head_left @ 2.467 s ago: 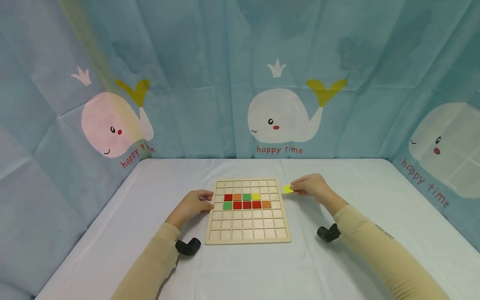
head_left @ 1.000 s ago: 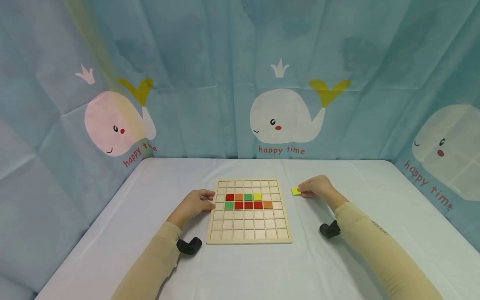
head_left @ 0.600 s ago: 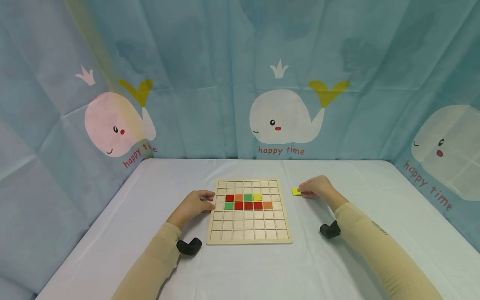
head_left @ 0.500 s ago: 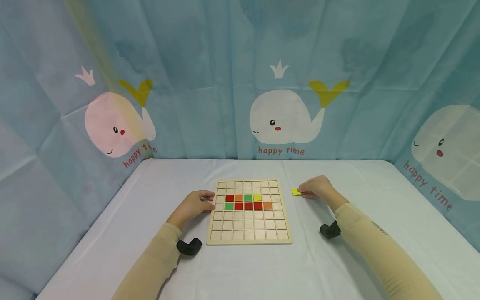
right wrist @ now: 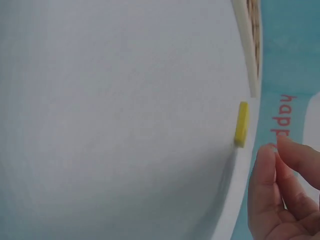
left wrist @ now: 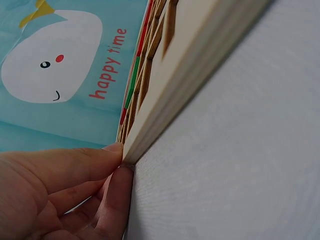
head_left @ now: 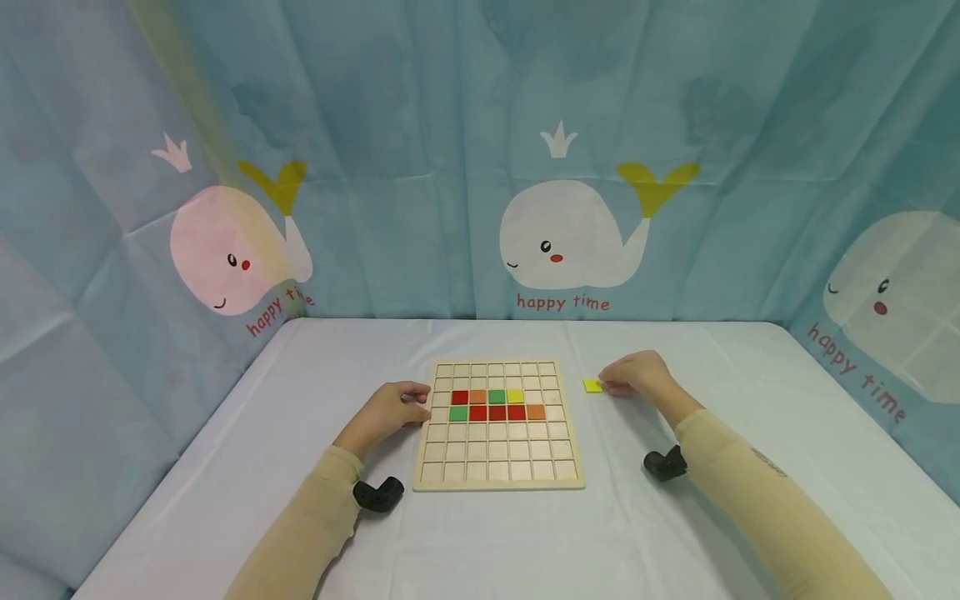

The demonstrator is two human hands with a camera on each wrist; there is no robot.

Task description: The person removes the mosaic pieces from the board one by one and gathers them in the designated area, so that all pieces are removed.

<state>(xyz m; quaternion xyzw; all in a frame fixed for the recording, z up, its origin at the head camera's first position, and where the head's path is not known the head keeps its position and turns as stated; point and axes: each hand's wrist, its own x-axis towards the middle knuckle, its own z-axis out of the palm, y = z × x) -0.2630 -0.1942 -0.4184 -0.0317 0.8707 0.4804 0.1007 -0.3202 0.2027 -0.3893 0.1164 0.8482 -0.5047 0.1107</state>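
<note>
A square wooden grid board (head_left: 498,454) lies on the white table. Two rows of its cells hold red, orange, green and yellow square tiles. At its left edge is my left hand (head_left: 384,412); in the left wrist view, thumb and fingers pinch the board's rim (left wrist: 172,95). Right of the board a single yellow tile (head_left: 592,386) lies flat on the cloth. My right hand (head_left: 633,375) is just beside this tile. The right wrist view shows a gap between the fingertips and the yellow tile (right wrist: 241,125), with nothing held.
A white cloth (head_left: 495,542) covers the table. Blue curtains (head_left: 405,242) printed with whales hang behind it and along the sides. Black wrist devices (head_left: 378,495) sit at both forearms, close over the cloth.
My right hand has carried the yellow tile rightward, away from the board, set it down, let go and drawn slightly right. My left hand stays at the board's left edge.
</note>
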